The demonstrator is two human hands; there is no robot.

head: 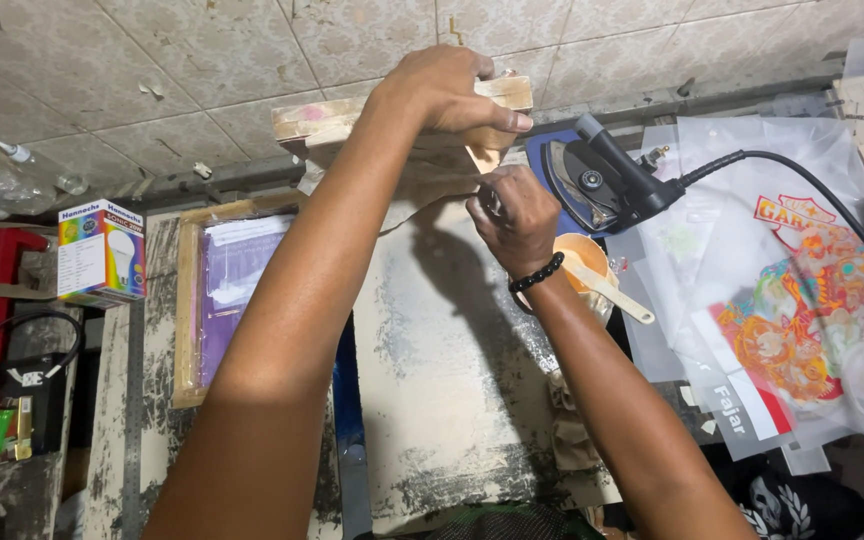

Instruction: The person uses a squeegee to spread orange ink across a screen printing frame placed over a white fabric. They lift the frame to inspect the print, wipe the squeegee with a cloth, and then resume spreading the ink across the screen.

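Observation:
My left hand (444, 88) grips the top edge of a wooden frame (317, 117) that stands raised and tilted at the far side of the worktable (452, 380). Brown sheet material (432, 175) hangs from under the frame. My right hand (515, 218), with a black bead bracelet at the wrist, is closed just below the frame's lower right corner, pinching something small against that material; what it pinches is too small to tell.
A second wooden frame with a purple screen (229, 290) lies at the left. A black clothes iron (592, 180) with its cord sits behind an orange cup with a spatula (592, 268). Printed transparent sheets (802, 300) cover the right. A bulb box (100, 252) stands far left.

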